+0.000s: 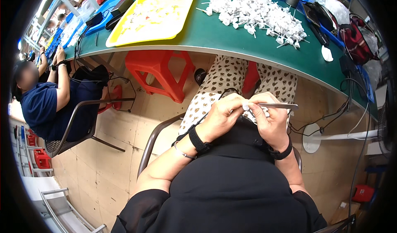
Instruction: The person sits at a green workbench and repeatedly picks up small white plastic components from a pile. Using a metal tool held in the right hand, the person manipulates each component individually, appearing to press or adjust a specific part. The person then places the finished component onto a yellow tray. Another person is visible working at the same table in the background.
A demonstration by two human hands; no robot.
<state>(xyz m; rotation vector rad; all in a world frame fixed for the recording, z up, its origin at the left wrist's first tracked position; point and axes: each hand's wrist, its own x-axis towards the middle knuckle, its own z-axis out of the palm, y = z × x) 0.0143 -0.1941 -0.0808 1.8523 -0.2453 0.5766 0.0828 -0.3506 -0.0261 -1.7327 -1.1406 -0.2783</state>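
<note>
Above my lap, my two hands meet fingertip to fingertip. My left hand [223,112] is closed in a pinch at a small round white piece [245,107]. My right hand [273,119] is closed round a slim flat metal tool [283,106], whose squared end sticks out to the right. The tool's other end is hidden in my fingers, so its exact kind does not show. The right thumb and fingertips reach close to the white piece; whether they touch it, I cannot tell.
On the green table [198,32] lie a heap of small white stemmed parts [260,16] and a yellow tray [182,26] of small pieces. A red stool [155,63] stands underneath. Another person [45,96] sits at left. Cables [351,92] and a fan [384,125] are at right.
</note>
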